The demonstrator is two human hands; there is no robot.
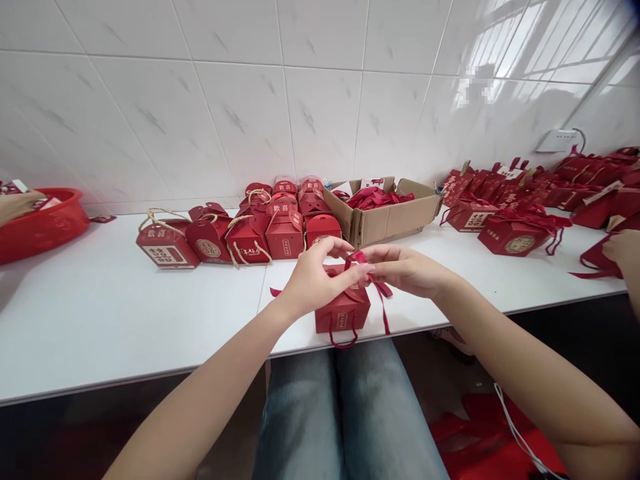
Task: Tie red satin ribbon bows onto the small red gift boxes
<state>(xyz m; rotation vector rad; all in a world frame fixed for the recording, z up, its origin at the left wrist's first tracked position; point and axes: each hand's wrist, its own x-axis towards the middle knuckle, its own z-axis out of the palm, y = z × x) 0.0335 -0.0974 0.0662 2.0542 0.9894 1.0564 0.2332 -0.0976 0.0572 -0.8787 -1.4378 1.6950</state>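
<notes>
A small red gift box (342, 316) stands at the front edge of the white table, a dark red cord handle hanging over that edge. Above its top, my left hand (325, 273) pinches a dark red ribbon (358, 257). My right hand (407, 270) meets it from the other side, its fingers closed on the same ribbon. One ribbon tail dangles down the box's right side, and another end pokes out left of my left wrist. My fingers hide part of the box top and the ribbon's middle.
Several red gift boxes (207, 241) with twine handles stand behind to the left. A cardboard box (395, 221) of red ribbons sits near the wall. More red boxes (515, 233) fill the right, where another person's hand (625, 253) shows. A red basin (50, 230) is far left.
</notes>
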